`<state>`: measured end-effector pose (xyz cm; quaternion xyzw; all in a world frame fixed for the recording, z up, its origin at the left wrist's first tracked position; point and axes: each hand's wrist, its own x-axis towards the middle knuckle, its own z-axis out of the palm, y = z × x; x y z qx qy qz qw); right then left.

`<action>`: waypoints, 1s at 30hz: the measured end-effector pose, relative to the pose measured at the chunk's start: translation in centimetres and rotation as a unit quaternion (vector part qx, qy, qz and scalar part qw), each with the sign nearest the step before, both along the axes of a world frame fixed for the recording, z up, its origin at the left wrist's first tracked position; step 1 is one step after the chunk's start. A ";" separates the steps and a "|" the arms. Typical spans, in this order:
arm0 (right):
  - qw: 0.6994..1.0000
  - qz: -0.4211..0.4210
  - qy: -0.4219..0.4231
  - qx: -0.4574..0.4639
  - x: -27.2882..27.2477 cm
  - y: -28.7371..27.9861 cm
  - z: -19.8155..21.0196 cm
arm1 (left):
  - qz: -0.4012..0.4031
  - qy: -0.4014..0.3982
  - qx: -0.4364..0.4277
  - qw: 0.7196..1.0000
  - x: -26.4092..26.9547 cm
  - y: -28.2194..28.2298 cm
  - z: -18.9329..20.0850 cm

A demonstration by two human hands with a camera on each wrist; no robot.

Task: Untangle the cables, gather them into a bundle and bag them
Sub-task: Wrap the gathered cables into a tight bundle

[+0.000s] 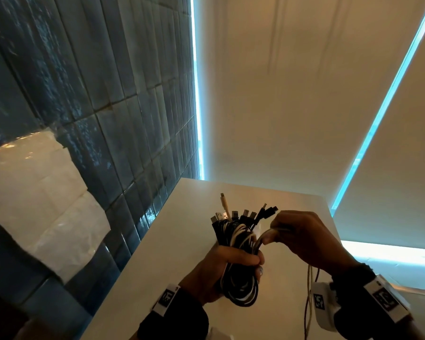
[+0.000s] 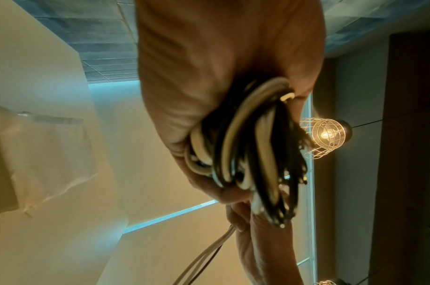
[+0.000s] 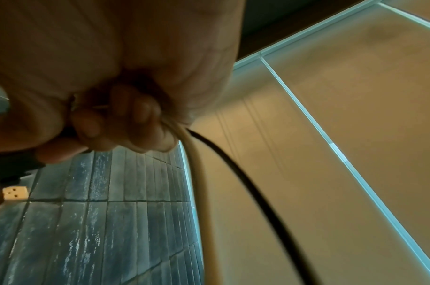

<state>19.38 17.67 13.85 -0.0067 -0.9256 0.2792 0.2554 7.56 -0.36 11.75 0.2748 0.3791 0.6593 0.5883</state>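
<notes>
A coiled bundle of black and white cables (image 1: 236, 244) is gripped in my left hand (image 1: 228, 268) above the white table (image 1: 172, 253), its plug ends fanning upward. The left wrist view shows the same coils (image 2: 248, 146) packed against the palm. My right hand (image 1: 302, 236) sits just right of the bundle and pinches a few loose strands that lead out of it. A white and a black cable tail (image 3: 223, 173) run down from that fist; both hang off below the right wrist (image 1: 309, 303). A clear plastic bag (image 1: 42, 200) lies at the left.
A dark blue tiled wall (image 1: 108, 94) borders the table's left side. Pale roller blinds (image 1: 292, 106) with bright gaps close off the far side. A caged lamp (image 2: 326, 135) shows in the left wrist view.
</notes>
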 end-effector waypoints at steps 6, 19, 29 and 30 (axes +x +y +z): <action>0.999 -0.034 -0.020 0.031 0.8 0.8 0.7 | -0.033 0.094 -0.027 0.995 0.6 -0.5 0.4; 0.936 -0.008 -0.065 -0.345 2.2 -0.8 0.8 | 0.009 0.056 -0.008 0.998 -0.6 -0.7 0.7; 0.902 -0.109 0.013 -0.418 2.0 -2.4 -1.6 | 0.052 -0.023 -0.010 0.998 -0.6 0.0 0.5; 0.898 -0.118 0.025 -0.423 1.8 -2.8 -1.6 | 0.062 -0.035 -0.020 0.997 -0.6 0.1 0.5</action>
